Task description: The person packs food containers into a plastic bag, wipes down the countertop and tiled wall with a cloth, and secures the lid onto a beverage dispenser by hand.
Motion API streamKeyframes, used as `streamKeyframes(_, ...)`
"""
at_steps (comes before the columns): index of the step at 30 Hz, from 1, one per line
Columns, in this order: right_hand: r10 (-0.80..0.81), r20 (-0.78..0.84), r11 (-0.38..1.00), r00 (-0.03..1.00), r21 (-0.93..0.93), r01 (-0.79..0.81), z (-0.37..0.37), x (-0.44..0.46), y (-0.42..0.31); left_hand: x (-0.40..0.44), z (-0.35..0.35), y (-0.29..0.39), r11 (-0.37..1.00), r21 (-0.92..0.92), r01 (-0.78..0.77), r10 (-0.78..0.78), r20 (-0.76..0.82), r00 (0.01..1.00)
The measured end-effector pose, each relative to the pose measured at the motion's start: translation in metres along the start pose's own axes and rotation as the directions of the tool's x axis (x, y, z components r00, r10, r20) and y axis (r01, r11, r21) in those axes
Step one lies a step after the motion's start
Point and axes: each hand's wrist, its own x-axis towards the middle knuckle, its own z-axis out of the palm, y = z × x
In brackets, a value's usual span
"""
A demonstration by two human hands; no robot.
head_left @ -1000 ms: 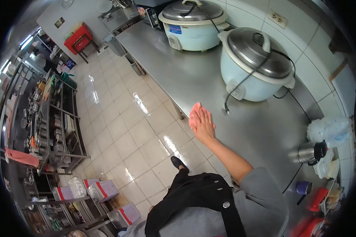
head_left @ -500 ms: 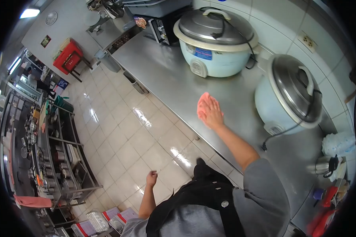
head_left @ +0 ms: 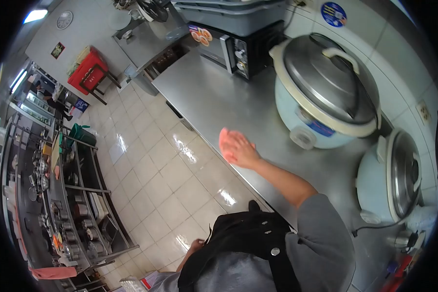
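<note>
My right hand (head_left: 244,152) is pressed on a pink cloth (head_left: 228,141), its fingers over it at the front edge of the steel table (head_left: 199,91). My left hand (head_left: 197,244) hangs low beside my black apron, partly covered by it, with curled fingers and nothing visible in them. Beyond the right hand a large rice cooker (head_left: 311,121) stands on the table, its metal lid on. A second rice cooker (head_left: 377,180) is farther right, its cord trailing on the steel.
A black microwave (head_left: 228,51) with grey tubs (head_left: 248,19) on top stands at the table's far end. Across the tiled floor (head_left: 155,190) a rack (head_left: 100,214) holds several pots. A red cooler (head_left: 87,73) stands farther back, and a person (head_left: 51,100) is in the distance.
My right hand and the cloth have slid left to the table's front edge. My left hand has drawn in against the apron. The view has shifted, so the cookers appear farther right.
</note>
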Motion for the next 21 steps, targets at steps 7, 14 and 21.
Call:
streamKeyframes(7, 0.203, -0.159, 0.964, 0.966, -0.140, -0.225, -0.010, 0.121, 0.069, 0.060, -0.127, -0.010, 0.990, 0.076, 0.116, -0.117, 0.004, 0.993)
streamKeyframes(14, 0.232, -0.111, 0.949, 0.966, -0.191, -0.250, 0.066, 0.116, -0.017, 0.226, -0.324, 0.046, 0.998, -0.064, 0.005, -0.009, -0.067, 0.998)
streamKeyframes(21, 0.271, 0.019, 0.931, 0.962, -0.260, -0.257, 0.054, 0.206, 0.036, 0.373, -0.432, 0.154, 0.988, -0.030, -0.152, 0.150, -0.065, 0.987)
